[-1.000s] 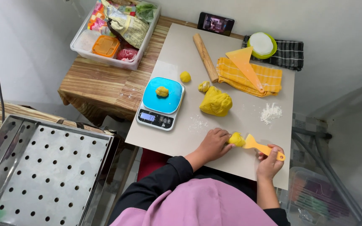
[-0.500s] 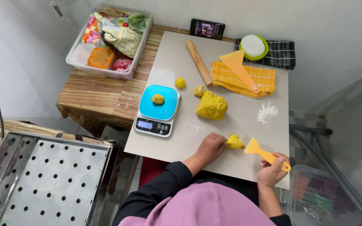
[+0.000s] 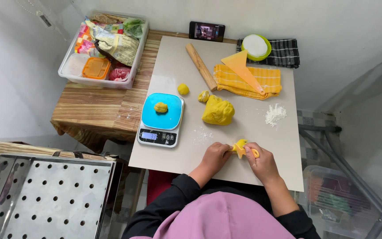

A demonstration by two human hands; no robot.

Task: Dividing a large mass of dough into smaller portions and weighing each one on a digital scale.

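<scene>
My left hand (image 3: 215, 155) rests on the beige board (image 3: 244, 79) and pinches a small yellow dough piece (image 3: 241, 143). My right hand (image 3: 261, 162) holds a yellow plastic scraper (image 3: 240, 152) against that piece. Farther up the board lies the big yellow dough lump (image 3: 218, 110), with two small dough balls (image 3: 183, 89) (image 3: 204, 96) beside it. Another dough ball (image 3: 161, 107) sits on the blue kitchen scale (image 3: 161, 119) to the left.
A wooden rolling pin (image 3: 201, 66), a yellow cloth (image 3: 248, 80) with a second scraper, a flour pile (image 3: 275, 114), a green-rimmed bowl (image 3: 255, 46) and a phone (image 3: 206, 31) lie at the back. A plastic bin (image 3: 104, 48) stands left; a perforated steel tray (image 3: 45, 194) is lower left.
My right hand has swung the scraper in from the right to the dough piece under my left hand. The two hands are now close together.
</scene>
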